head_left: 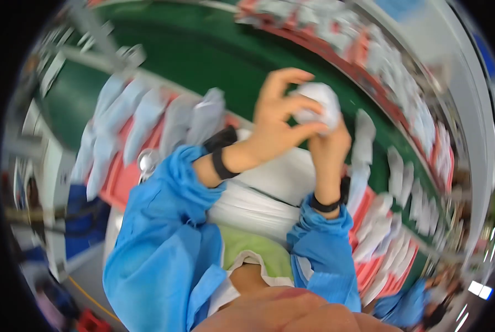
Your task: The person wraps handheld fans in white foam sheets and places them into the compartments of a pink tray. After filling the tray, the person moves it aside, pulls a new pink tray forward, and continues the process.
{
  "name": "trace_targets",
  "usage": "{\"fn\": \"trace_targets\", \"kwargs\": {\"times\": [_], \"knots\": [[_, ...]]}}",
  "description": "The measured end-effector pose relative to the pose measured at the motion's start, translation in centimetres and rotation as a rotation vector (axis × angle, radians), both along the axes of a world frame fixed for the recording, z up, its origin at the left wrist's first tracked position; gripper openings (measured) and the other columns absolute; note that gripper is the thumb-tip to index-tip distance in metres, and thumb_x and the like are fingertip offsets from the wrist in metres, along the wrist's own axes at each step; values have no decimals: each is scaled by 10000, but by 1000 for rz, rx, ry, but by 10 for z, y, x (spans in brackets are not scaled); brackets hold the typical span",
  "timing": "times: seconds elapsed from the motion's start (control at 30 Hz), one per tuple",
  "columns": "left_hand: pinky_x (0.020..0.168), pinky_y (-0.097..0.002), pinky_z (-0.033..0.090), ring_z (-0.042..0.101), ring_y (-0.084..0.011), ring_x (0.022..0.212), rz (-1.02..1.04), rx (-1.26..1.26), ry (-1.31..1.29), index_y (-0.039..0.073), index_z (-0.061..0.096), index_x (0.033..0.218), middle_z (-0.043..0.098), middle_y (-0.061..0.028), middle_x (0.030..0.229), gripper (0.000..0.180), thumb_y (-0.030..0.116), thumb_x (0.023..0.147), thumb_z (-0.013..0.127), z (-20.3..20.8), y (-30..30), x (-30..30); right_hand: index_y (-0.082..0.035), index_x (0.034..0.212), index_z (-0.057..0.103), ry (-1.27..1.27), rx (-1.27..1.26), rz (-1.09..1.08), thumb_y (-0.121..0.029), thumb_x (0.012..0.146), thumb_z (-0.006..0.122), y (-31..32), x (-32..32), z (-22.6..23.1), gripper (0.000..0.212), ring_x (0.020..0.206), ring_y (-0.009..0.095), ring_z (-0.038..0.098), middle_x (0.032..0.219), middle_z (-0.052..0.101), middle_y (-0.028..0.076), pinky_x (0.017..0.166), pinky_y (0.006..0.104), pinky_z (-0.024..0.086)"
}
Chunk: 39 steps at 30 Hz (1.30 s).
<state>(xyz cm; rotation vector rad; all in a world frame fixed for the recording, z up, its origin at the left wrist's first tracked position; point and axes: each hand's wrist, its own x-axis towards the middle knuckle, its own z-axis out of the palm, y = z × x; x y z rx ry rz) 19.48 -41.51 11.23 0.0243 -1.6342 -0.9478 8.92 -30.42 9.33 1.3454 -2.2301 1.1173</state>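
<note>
white bundle point(329, 98) held up between both hands, somewhat blurred. left hand point(275, 124) pinches its left side, thumb below, bent fingers above. right hand point(330, 146) against its lower edge, fingers mostly hidden; cannot tell how they close. below both hands: white wrapped padding point(258, 207). left of the left hand: pale sock-shaped pieces point(176, 122) on a pink tray point(120, 180). beyond the hands: green worktop point(203, 41). right of the right hand: a grey sock-shaped piece point(363, 135).
</note>
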Motion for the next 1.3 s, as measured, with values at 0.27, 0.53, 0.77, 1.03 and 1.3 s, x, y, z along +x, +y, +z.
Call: {"fn": "trace_targets", "kwargs": {"times": [0.27, 0.53, 0.77, 1.03, 1.3], "knots": [[870, -409, 375, 530, -270, 1035, 137, -53, 64, 124, 645, 745, 563, -71, 1101, 185, 200, 667, 794, -6, 6, -1, 46, 1107, 609, -203, 6, 48, -38, 830, 666, 15, -15, -7, 295, 886, 144, 608, 966, 672, 108, 774, 306, 486], [842, -371, 409, 532, -252, 973, -260, 413, -47, 105, 646, 775, 540, -62, 976, 137, 169, 732, 759, -9, -17, -8, 75, 1215, 534, -577, 62, 268, -91, 867, 672, 10, -5, 10, 410, 1020, 162, 572, 1140, 619, 108, 888, 276, 435], [700, -359, 465, 581, -234, 825, 95, 89, -13, 59, 621, 791, 560, -70, 907, 96, 113, 788, 701, -10, -6, -6, 62, 1238, 531, -473, -11, 226, -111, 874, 668, 6, 6, 15, 426, 1061, 170, 553, 1164, 607, 103, 929, 275, 407], [590, -335, 455, 578, -247, 665, -194, 463, -43, 38, 597, 782, 621, -77, 754, 107, 103, 811, 677, -1, -12, -1, 39, 1252, 532, -620, 144, 332, -106, 875, 656, 17, 7, 24, 423, 1066, 169, 548, 1178, 597, 91, 931, 280, 405], [583, -234, 434, 533, -84, 658, -125, 176, -188, 26, 642, 895, 628, -41, 774, 108, 50, 812, 706, 1, -2, 6, 14, 1237, 550, -595, -38, 252, -116, 858, 674, 15, 11, 26, 420, 1007, 155, 556, 1128, 609, 55, 897, 292, 422]]}}
